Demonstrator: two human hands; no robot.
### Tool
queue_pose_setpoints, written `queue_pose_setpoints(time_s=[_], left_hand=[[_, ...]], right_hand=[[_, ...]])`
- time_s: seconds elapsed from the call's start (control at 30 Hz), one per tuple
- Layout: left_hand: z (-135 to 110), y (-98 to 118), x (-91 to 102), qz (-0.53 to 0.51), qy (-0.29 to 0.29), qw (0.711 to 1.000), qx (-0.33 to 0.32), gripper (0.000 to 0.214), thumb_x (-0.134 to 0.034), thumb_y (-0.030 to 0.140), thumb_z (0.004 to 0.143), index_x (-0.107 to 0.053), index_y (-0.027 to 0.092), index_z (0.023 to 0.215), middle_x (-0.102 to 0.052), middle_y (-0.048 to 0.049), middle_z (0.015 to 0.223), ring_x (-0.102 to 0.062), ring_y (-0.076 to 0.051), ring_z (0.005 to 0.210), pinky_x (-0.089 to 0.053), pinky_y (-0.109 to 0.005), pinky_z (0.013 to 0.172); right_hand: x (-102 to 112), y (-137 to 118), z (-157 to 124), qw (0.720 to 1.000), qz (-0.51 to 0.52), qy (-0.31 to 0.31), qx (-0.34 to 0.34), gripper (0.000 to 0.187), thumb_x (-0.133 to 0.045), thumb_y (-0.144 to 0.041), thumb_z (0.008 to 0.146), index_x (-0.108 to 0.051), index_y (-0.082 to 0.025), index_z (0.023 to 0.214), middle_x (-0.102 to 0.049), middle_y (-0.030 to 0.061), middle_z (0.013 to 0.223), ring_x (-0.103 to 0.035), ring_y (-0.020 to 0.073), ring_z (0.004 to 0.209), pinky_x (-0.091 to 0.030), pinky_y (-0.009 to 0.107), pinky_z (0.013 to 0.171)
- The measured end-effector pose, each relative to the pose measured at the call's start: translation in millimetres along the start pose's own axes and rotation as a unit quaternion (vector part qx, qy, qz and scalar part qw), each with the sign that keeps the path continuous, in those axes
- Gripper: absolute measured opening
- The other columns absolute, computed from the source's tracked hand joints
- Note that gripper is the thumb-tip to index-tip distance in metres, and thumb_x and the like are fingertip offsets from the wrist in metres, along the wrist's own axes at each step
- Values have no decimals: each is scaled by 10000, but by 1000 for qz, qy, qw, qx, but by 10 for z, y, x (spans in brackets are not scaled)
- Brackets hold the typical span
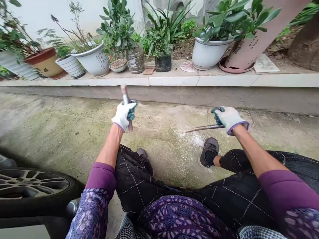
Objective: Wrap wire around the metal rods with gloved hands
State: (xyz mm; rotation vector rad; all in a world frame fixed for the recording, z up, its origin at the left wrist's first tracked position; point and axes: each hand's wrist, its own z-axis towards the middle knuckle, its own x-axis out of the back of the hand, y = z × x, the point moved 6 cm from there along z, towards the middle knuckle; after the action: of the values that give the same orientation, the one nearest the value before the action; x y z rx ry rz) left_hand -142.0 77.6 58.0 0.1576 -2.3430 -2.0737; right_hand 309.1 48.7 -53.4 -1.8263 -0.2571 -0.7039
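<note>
White-and-green work gloves cover both of my hands. My left hand (125, 113) is closed round a short rod (125, 96) held steeply, with brownish ends and a silvery stretch above the fist. Motion blurs this rod, so its exact kind is unclear. My right hand (228, 117) is closed on the rear end of a long, thin metal rod (203, 128), which slants low to the left. Its far tip is at a patch of white powder (196, 138) on the concrete floor. The two hands are well apart, both over the floor in front of my feet.
A tiled ledge (174, 81) runs across the back, lined with potted plants such as a white pot (210, 54) and a tall pink planter (245, 49). A car wheel (32, 184) stands close at the lower left. My shoes (209, 152) flank the mossy concrete (169, 159).
</note>
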Motion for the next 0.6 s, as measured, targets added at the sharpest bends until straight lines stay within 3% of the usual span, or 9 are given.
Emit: queue_pose_setpoints(time_s=[0.07, 0.13, 0.23, 0.33, 0.43, 0.53, 0.6], left_hand=[[-38, -78, -136, 89, -10, 996, 25, 268, -735, 177, 709, -595, 161, 938, -462, 98, 552, -350, -43, 371, -290, -185, 340], [-72, -166, -388, 175, -66, 982, 35, 242, -717, 176, 725, -612, 157, 943, -497, 77, 578, -395, -47, 384, -324, -182, 351], [-89, -247, -813, 252, -134, 958, 10, 188, -685, 182, 736, -630, 161, 914, -528, 56, 612, -417, -51, 406, -338, -179, 356], [-74, -298, -1160, 285, -182, 941, 0, 178, -659, 189, 747, -645, 165, 923, -532, 54, 624, -430, -53, 436, -349, -168, 380], [-62, -361, -1341, 284, -207, 936, 19, 191, -662, 207, 749, -662, 162, 935, -540, 51, 632, -426, -51, 449, -354, -164, 393], [-70, -464, -1380, 265, -205, 940, 66, 257, -659, 236, 749, -684, 167, 996, -558, 46, 649, -427, -58, 444, -348, -169, 376], [-84, -529, -1396, 256, -209, 940, 84, 279, -672, 239, 734, -693, 163, 1001, -542, 50, 642, -426, -54, 445, -343, -161, 376]], right_hand=[[-15, -228, 62, 996, -77, -32, 32, 128, -626, -224, 809, -689, -153, 896, -678, 83, 756, -589, 154, 595, -515, 281, 525], [-85, -565, 86, 989, -96, -68, 92, 194, -625, -199, 787, -714, -171, 957, -732, 116, 944, -652, 196, 730, -565, 307, 581], [-325, -1051, -4, 976, 48, -160, 142, 410, -652, -257, 765, -683, -183, 1167, -726, 137, 1151, -688, 274, 995, -608, 319, 591], [-705, -1364, -215, 936, 148, -274, 164, 567, -706, -280, 706, -637, -196, 1263, -705, 141, 1233, -665, 303, 1104, -625, 333, 617], [-1040, -1445, -427, 897, 181, -369, 161, 536, -780, -330, 632, -678, -191, 1140, -735, 120, 1116, -691, 292, 1013, -635, 369, 685], [-1183, -1378, -580, 854, 193, -464, 136, 428, -765, -452, 693, -663, -180, 1007, -730, 106, 957, -700, 242, 847, -612, 363, 680], [-1154, -1263, -563, 869, 156, -456, 115, 389, -708, -539, 730, -630, -180, 858, -667, 54, 739, -624, 177, 605, -546, 316, 545]])
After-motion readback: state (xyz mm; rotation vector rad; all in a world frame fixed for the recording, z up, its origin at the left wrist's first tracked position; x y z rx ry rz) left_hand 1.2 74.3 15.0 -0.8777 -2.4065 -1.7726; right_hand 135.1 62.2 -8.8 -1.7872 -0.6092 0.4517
